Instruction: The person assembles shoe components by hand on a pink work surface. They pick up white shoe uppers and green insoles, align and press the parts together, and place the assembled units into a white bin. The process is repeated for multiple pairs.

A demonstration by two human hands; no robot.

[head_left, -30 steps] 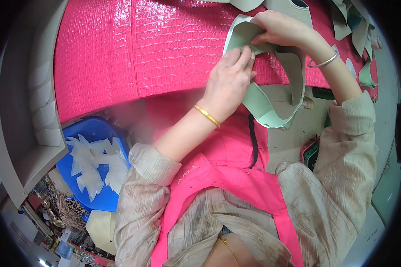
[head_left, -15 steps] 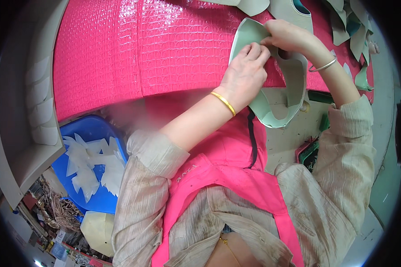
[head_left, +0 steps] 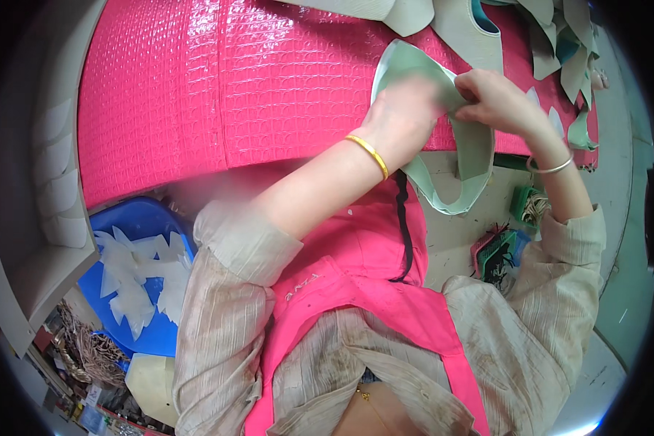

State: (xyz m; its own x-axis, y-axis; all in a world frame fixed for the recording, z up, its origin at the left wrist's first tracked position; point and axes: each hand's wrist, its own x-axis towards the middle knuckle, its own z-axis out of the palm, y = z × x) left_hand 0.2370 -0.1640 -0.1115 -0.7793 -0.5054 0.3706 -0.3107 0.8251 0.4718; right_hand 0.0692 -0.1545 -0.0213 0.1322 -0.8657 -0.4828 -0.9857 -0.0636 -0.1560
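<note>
A shoe upper [head_left: 475,166] with a pale green inner face and a white edge hangs in a loop over the front edge of the pink table. My right hand [head_left: 500,103] pinches its rim between thumb and fingers. My left hand [head_left: 407,112], with a yellow bangle at the wrist, lies against the upper's green inner face. Motion smears the left fingers, so their grip does not show. The upper's pointed far part [head_left: 394,59] sticks out beyond the left hand onto the table.
Glossy pink embossed sheeting covers the table [head_left: 152,87]. More grey upper pieces [head_left: 472,43] lie along its far right. At the left, a grey shelf [head_left: 58,272] holds pale curved pieces, and a blue basin [head_left: 163,330] contains white scraps. Small baskets [head_left: 493,254] stand low at the right.
My right hand has moved down and to the right along the upper's rim. The left hand now blurs with motion, and the whole view has shifted slightly.
</note>
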